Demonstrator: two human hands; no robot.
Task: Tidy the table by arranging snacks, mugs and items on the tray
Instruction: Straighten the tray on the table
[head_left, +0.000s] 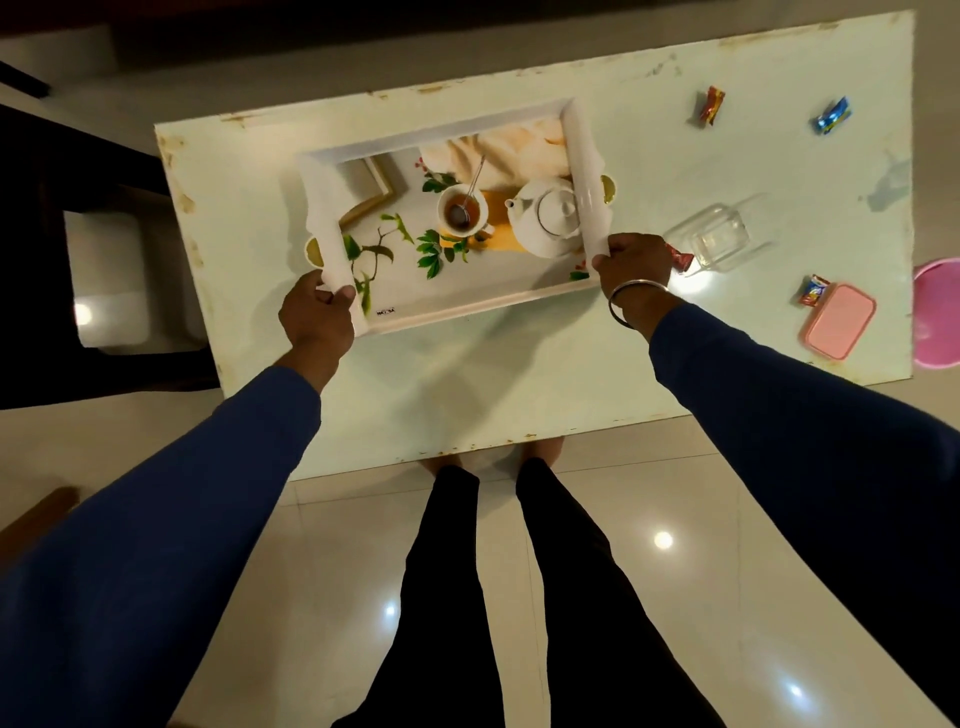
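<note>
A white rectangular tray (584, 156) with a printed picture of a teapot, cup and leaves lies on the pale table (519, 374), left of centre. My left hand (314, 309) grips its near left rim. My right hand (634, 262) grips its near right rim. Nothing real lies in the tray. To the right stands a clear glass mug (719, 239), with a red snack packet (680, 260) beside my right hand. More snacks lie apart: a red-orange one (710, 106), a blue one (832, 117), a red-blue one (812, 290). A pink lidded box (839, 319) sits near the right edge.
A pink round object (937, 322) shows past the table's right edge. A dark chair with a light seat (109, 280) stands at the left. My legs (498, 597) are on the glossy tiled floor at the table's near edge.
</note>
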